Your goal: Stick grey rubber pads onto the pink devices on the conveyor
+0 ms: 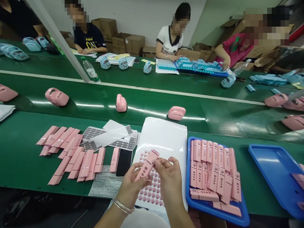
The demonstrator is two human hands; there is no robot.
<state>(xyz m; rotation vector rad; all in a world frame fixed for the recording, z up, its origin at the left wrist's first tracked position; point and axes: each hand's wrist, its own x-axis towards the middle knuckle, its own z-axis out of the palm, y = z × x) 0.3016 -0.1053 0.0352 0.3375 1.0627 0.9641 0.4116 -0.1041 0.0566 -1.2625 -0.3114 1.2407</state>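
A green surface (21,155) runs beside a belt (147,99) carrying spaced-out pink housings (177,113), with co-workers (166,41) seated beyond. Above a white sheet of round stickers (163,136), the grip of the left hand (133,181) is closed around a pink piece (145,170), tilted with its far end to the right. The thumb and fingertips of the right hand (170,177) meet at that end; whether this grip grasps anything, I cannot tell. A blue tray (188,177) of similar pieces sits right, a dark phone (123,162) left.
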